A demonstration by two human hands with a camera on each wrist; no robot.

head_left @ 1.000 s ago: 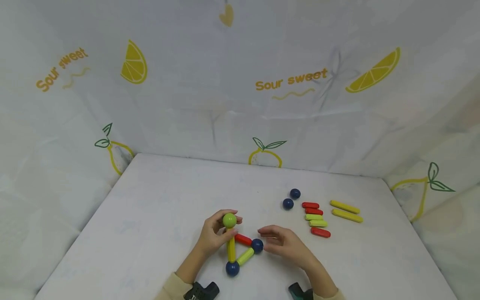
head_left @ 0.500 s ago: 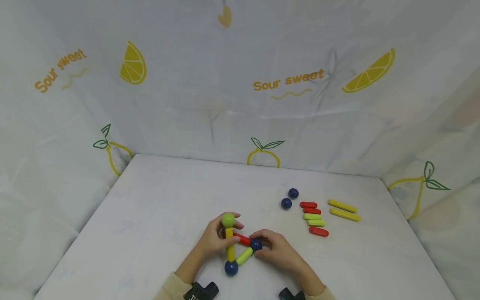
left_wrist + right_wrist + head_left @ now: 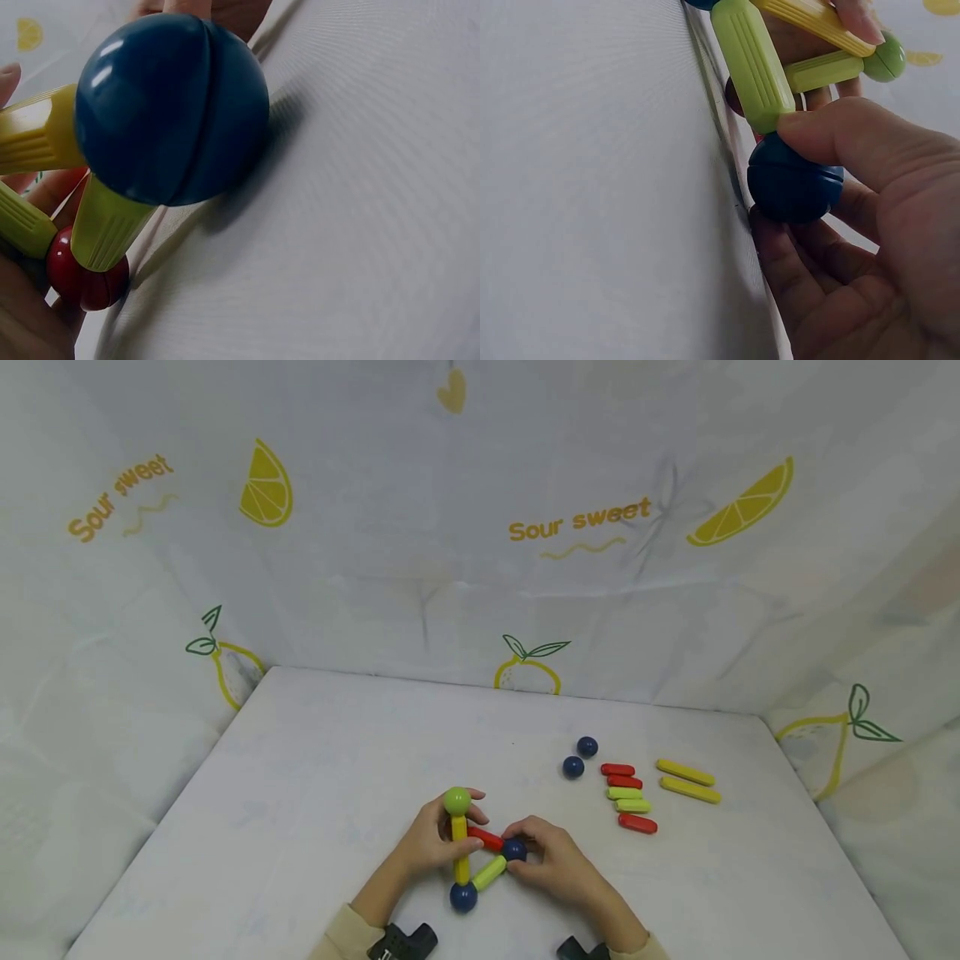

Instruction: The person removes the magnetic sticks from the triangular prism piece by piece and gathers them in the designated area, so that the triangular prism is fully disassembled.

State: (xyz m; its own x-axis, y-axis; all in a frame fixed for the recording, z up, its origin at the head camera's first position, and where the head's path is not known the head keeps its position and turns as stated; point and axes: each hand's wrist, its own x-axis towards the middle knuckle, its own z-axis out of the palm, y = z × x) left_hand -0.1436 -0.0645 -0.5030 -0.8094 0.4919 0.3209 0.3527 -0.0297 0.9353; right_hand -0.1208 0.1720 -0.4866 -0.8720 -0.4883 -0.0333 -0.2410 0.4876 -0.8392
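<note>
A frame of magnetic rods and balls stands near the table's front. My left hand (image 3: 429, 842) grips its left side, near the upright yellow rod (image 3: 461, 862) topped by a light green ball (image 3: 457, 802). The rod's foot meets a dark blue ball (image 3: 463, 897). A light green rod (image 3: 490, 872) and a red rod (image 3: 486, 838) run to a second blue ball (image 3: 791, 184), which my right hand (image 3: 557, 860) pinches between thumb and fingers. In the left wrist view, a red ball (image 3: 84, 274) lies by the left fingers, joining light green rods; the head view hides it.
Two loose blue balls (image 3: 573, 767) lie behind and right of the frame. Farther right are short red rods (image 3: 637, 823), light green rods (image 3: 633, 806) and two long yellow rods (image 3: 690, 790). A printed cloth (image 3: 390, 527) rises behind the white table (image 3: 315, 810).
My right hand has moved left from beside the frame and has taken hold of the right-hand blue ball. The left hand has stayed almost still on the frame.
</note>
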